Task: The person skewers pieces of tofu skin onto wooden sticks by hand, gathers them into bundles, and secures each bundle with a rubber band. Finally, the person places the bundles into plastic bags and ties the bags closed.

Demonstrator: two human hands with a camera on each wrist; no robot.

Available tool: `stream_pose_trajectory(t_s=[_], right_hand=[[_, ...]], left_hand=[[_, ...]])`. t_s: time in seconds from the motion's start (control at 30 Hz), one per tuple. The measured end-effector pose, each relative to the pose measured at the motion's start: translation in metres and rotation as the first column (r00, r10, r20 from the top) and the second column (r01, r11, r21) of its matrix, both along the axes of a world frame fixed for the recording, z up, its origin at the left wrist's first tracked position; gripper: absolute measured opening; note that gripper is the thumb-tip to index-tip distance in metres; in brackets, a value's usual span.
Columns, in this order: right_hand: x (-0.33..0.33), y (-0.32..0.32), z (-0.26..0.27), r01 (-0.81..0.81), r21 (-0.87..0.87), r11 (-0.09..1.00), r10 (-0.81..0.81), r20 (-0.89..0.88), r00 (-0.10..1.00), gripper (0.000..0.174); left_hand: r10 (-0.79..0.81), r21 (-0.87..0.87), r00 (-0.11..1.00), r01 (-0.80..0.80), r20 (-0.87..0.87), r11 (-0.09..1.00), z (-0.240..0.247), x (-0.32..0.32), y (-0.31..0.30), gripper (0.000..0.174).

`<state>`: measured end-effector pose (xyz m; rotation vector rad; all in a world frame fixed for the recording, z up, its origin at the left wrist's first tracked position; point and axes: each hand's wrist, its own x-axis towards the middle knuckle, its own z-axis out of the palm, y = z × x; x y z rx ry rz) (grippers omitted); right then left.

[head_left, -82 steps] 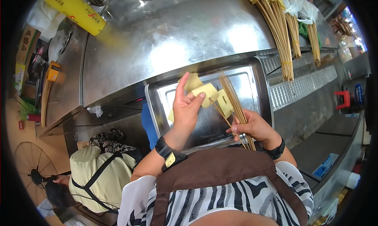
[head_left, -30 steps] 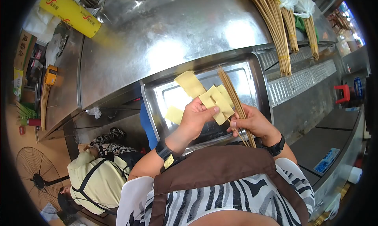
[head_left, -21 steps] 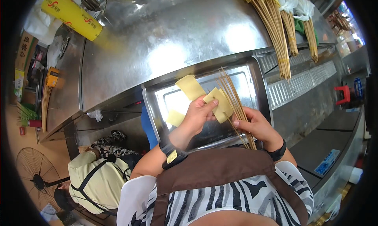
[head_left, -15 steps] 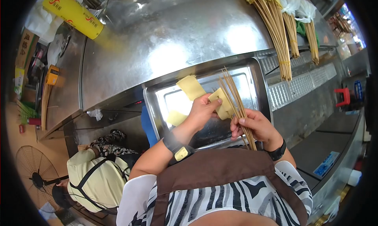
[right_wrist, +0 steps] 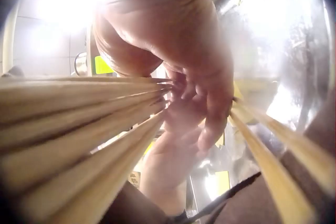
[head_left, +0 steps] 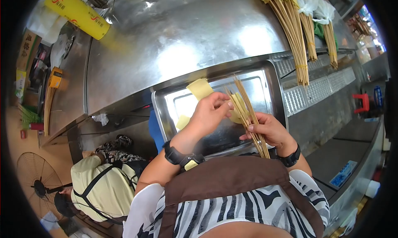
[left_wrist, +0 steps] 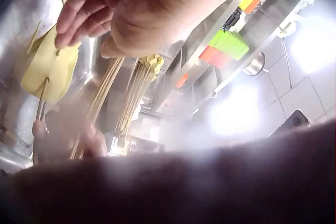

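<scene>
In the head view my right hand [head_left: 269, 130] grips a bundle of thin bamboo skewers [head_left: 258, 140], their pointed ends fanned upward over a steel tray. One pale yellow, tofu-like sheet [left_wrist: 48, 71] is threaded on a skewer, as the left wrist view shows; in the head view, skewers and fingers partly cover it. My left hand [head_left: 211, 113] is beside the skewer tips. Its index fingertip [left_wrist: 62, 40] is right at the sheet's upper end, with the thumb apart from it. More yellow sheets [head_left: 200, 88] lie in the tray [head_left: 159, 113], at its far side and left.
Beyond the tray spreads a steel counter [head_left: 137, 51]. Bundled skewers [head_left: 290, 39] with yellow pieces overhang its right edge. A yellow roll [head_left: 78, 14] lies at the back left. Another person [head_left: 101, 186] is low at the left, near a fan [head_left: 37, 184].
The yellow sheet was worked onto a skewer between both hands. My left hand has since let go of it and moved up to the skewer tips. My right hand keeps its grip on the bundle.
</scene>
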<state>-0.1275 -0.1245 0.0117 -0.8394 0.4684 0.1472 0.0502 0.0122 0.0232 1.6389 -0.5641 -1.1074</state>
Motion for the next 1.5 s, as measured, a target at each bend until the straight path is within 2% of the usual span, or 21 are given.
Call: stream_pose_trajectory(t_s=[0.03,0.07,0.13,0.27,0.37,0.43,0.47,0.5,0.53,0.57,0.63,0.8,0.87,0.97,1.1,1.2,1.3,1.37,1.4,1.47,1.5], right_hand=[[0.001,0.000,0.001,0.002,0.002,1.000,-0.002,-0.010,1.000,0.026],[0.002,0.001,0.002,-0.001,0.002,1.000,0.001,-0.007,1.000,0.026],[0.002,0.001,0.005,-0.018,-0.035,0.999,0.017,-0.029,0.999,0.028],[0.002,0.003,0.009,-0.024,-0.078,0.997,0.019,-0.064,0.998,0.026],[0.004,0.003,0.009,-0.071,-0.101,0.992,0.063,-0.079,0.995,0.033],[0.003,0.002,0.011,-0.074,-0.114,0.991,0.064,-0.086,0.994,0.031],[0.002,0.002,0.010,-0.074,-0.109,0.991,0.065,-0.087,0.994,0.031],[0.001,0.001,0.008,-0.067,-0.107,0.992,0.058,-0.080,0.995,0.028],[0.000,0.001,0.006,-0.059,-0.107,0.993,0.052,-0.071,0.996,0.025],[0.000,0.002,0.005,-0.058,-0.098,0.993,0.051,-0.073,0.996,0.025],[0.001,0.001,0.004,-0.056,-0.072,0.996,0.052,-0.052,0.997,0.018],[0.001,0.000,0.005,-0.058,-0.078,0.995,0.054,-0.052,0.997,0.014],[0.001,0.001,0.005,-0.054,-0.061,0.997,0.051,-0.048,0.998,0.013],[0.001,0.001,0.007,-0.063,-0.070,0.996,0.059,-0.056,0.997,0.013],[0.003,0.001,0.008,-0.081,-0.087,0.993,0.076,-0.061,0.995,0.012],[0.002,0.000,0.005,-0.080,-0.080,0.994,0.076,-0.059,0.995,0.012],[0.001,0.000,0.003,-0.083,-0.064,0.994,0.081,-0.041,0.996,0.012],[0.001,0.001,0.005,-0.084,-0.073,0.994,0.080,-0.046,0.996,0.012],[0.001,0.001,0.005,-0.084,-0.075,0.994,0.081,-0.044,0.996,0.012],[0.001,0.001,0.004,-0.087,-0.077,0.993,0.084,-0.042,0.996,0.013],[0.001,0.001,0.004,-0.087,-0.079,0.993,0.084,-0.040,0.996,0.013]], left_hand=[[0.051,-0.147,0.985,-0.075,-0.162,0.986,-0.005,-0.001,-0.001,0.018],[0.054,-0.148,0.986,-0.078,-0.160,0.986,-0.009,-0.001,-0.001,0.018],[0.017,-0.245,0.932,-0.112,-0.362,0.963,-0.017,-0.001,0.000,0.012],[0.045,-0.247,0.919,-0.152,-0.392,0.957,-0.022,-0.007,0.000,0.010],[0.026,-0.239,0.934,-0.118,-0.357,0.964,-0.027,-0.003,0.004,0.011],[0.045,-0.172,0.999,-0.043,0.005,0.984,-0.024,0.004,0.011,0.012],[0.023,-0.111,0.881,0.034,0.472,0.993,-0.019,0.011,0.017,0.014],[-0.028,-0.020,0.559,0.078,0.828,0.997,-0.011,0.019,0.023,0.016],[-0.027,-0.021,0.408,0.113,0.912,0.993,-0.014,0.026,0.028,0.022],[-0.035,-0.013,0.411,0.114,0.911,0.993,-0.014,0.030,0.031,0.022],[-0.113,0.053,0.322,0.190,0.940,0.980,-0.016,0.034,0.032,0.024],[-0.120,0.067,0.323,0.173,0.939,0.983,-0.032,0.037,0.026,0.020],[-0.120,0.075,0.410,0.124,0.904,0.989,-0.031,0.036,0.026,0.015],[-0.090,0.051,0.471,0.095,0.878,0.994,-0.027,0.038,0.029,0.010],[-0.072,0.020,0.495,0.108,0.866,0.994,-0.021,0.040,0.031,0.008],[-0.079,0.044,0.463,0.086,0.883,0.995,-0.016,0.038,0.030,0.007],[-0.130,0.107,0.490,0.074,0.862,0.991,-0.010,0.037,0.029,0.011],[-0.108,0.111,0.568,0.030,0.816,0.993,-0.008,0.036,0.029,0.011],[-0.107,0.109,0.567,0.030,0.817,0.994,-0.009,0.036,0.030,0.011],[0.000,0.088,0.684,-0.094,0.729,0.992,-0.016,0.037,0.031,0.014],[0.001,0.086,0.683,-0.094,0.730,0.992,-0.018,0.038,0.030,0.014]])
